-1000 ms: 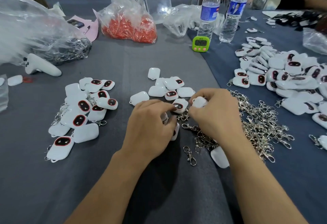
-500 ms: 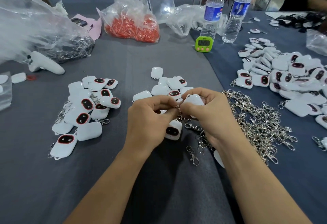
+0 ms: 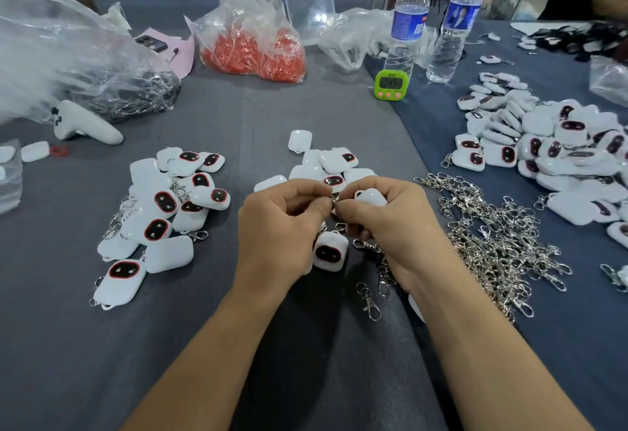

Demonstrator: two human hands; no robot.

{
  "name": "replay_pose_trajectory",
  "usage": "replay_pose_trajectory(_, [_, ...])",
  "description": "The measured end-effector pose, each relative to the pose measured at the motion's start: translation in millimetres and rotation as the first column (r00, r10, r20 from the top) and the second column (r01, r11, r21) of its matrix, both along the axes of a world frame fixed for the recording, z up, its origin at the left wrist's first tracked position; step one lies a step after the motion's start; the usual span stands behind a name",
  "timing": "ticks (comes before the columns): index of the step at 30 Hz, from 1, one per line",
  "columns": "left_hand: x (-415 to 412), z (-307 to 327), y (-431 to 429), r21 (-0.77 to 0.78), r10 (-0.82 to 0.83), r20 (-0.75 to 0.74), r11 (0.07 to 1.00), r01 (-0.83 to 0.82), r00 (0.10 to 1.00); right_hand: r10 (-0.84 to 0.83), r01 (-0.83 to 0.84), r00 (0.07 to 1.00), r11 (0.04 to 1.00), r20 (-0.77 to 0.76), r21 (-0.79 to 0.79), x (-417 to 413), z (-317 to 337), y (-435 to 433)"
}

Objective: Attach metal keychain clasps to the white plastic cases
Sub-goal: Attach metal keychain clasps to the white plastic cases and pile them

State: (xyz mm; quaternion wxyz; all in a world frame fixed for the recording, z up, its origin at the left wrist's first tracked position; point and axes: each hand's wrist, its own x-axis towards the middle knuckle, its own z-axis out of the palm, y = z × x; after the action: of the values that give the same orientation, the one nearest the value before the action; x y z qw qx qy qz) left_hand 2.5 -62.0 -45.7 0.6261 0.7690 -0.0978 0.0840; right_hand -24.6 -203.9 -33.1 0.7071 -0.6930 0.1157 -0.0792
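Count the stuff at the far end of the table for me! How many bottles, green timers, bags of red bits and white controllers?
Bottles: 2
Green timer: 1
Bag of red bits: 1
White controller: 1
Total: 5

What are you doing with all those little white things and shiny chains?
A person is fitting clasps onto cases. The left hand pinches a small silver metal clasp, and the right hand holds a white rounded plastic case beside it. A heap of loose silver clasps lies to the right; a pile of white cases with clasps already on lies to the left.
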Motion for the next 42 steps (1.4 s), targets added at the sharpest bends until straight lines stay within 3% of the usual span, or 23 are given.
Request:
replay_pose_trajectory(3, [-1,1,2,0.066,0.001,0.043,0.998,-0.004,0.999,-0.017,0.017,1.000,1.000,-0.004,0.021,-1,1,-3])
replay_pose_trajectory(7, [-3,0,6,0.240,0.062,0.242,0.963,-0.121,0.968,0.045,-0.039,0.998,0.990,-0.036,0.138,-1,3,-4])
replay_pose_trajectory(11, [-4,-1,3,0.234,0.122,0.296,0.952,-0.196,0.947,0.009,0.003,0.997,0.988,-0.075,0.157,1,4,-5])
replay_pose_trajectory(13, [-3,-1,2,0.209,0.119,0.262,0.962,-0.177,0.958,-0.067,0.070,0.994,0.997,-0.088,0.031,1,3,-4])
replay_pose_trajectory(14, [-3,-1,2,0.204,0.108,0.247,0.966,-0.160,0.963,-0.140,0.130,0.986,0.986,-0.087,-0.108,1,1,-4])
replay_pose_trajectory(16, [-3,0,2,0.200,0.092,0.225,0.970,-0.138,0.970,-0.275,0.240,0.961,0.881,-0.028,-0.407,1,-2,-2])
replay_pose_trajectory(17, [-3,0,2,0.199,0.090,0.217,0.971,-0.134,0.972,-0.281,0.259,0.959,0.847,0.022,-0.464,1,-2,-1])
replay_pose_trajectory(20, [-2,0,2,0.207,0.098,0.213,0.968,-0.142,0.972,-0.157,0.189,0.981,0.885,0.111,-0.425,0,-1,3])
replay_pose_trajectory(22, [0,-1,4,0.199,0.084,0.203,0.972,-0.126,0.975,-0.104,0.142,0.989,0.866,0.106,-0.480,-2,-1,5])
replay_pose_trajectory(26, [2,0,4,0.146,0.040,0.149,0.987,-0.062,0.988,-0.117,0.156,0.987,0.871,0.112,-0.467,-1,-2,7])
replay_pose_trajectory(34, [5,1,7,0.115,-0.039,0.075,0.993,0.030,0.996,-0.029,0.028,1.000,0.979,-0.004,-0.203,2,0,1])
replay_pose_trajectory(42, [4,5,15,0.234,-0.101,0.092,0.969,0.076,0.991,0.028,-0.042,0.999,0.943,-0.045,-0.332,3,-4,-1])
